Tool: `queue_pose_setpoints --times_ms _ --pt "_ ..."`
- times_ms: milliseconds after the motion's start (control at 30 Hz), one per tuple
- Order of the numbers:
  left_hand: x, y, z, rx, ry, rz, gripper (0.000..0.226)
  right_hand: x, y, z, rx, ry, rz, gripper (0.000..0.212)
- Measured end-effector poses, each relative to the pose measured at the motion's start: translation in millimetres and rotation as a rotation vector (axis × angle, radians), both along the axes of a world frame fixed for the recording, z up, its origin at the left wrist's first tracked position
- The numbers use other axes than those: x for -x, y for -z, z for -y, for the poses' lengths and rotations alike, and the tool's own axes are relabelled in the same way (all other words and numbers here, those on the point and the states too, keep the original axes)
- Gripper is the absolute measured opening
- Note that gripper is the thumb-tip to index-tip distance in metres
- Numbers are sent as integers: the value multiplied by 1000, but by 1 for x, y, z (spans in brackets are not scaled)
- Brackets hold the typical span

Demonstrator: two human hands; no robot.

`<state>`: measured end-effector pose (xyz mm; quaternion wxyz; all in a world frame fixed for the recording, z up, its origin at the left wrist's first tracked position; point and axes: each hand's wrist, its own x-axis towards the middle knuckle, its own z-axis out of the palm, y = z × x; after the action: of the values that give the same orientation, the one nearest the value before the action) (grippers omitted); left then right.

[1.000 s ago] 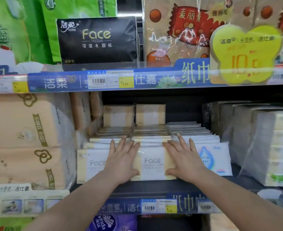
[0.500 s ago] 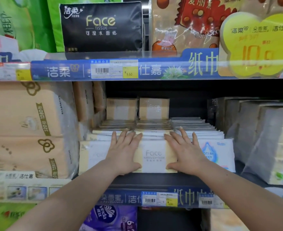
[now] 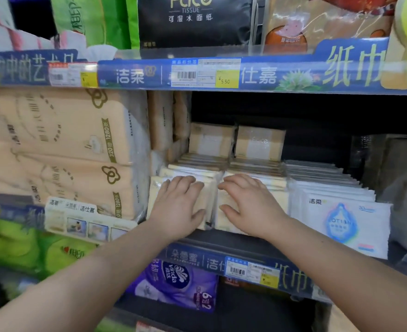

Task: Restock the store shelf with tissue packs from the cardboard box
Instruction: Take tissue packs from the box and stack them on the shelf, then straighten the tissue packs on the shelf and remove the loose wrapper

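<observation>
Head view, left hand (image 3: 177, 208), right hand (image 3: 251, 207) on tissue packs (image 3: 155, 202), fingers (image 3: 185, 180) atop

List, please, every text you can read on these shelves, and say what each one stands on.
"Face TISSUE 可湿水面纸": black pack, top shelf.
"洁柔", "仕嘉", "纸巾": blue shelf strip.
"¥5.50": yellow price tag.
"320抽 1280张": beige bundle.
"Vinda": purple pack.
"洁柔": white pack.
Small print by the barcodes: too blurred to read.
</observation>
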<state>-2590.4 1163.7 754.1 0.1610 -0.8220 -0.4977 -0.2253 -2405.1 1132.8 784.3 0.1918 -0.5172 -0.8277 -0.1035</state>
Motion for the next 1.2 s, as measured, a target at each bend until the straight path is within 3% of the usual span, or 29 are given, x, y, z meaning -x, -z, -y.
queue_pose_setpoints --times_ms 133,267,633,833,1200 --pt "39 15 18 -48 -45 53 50 42 6 -1 47 -157 38 49" --pt "81 31 50 -10 -221 70 46 88 20 1 92 -340 55 48" --pt "193 126 193 476 -985 114 50 229 102 37 256 -780 258 49" --pt "259 175 273 662 -1221 222 53 303 143 71 346 -872 361 50" --pt "397 234 383 830 -1351 323 54 448 218 124 546 -810 485 51"
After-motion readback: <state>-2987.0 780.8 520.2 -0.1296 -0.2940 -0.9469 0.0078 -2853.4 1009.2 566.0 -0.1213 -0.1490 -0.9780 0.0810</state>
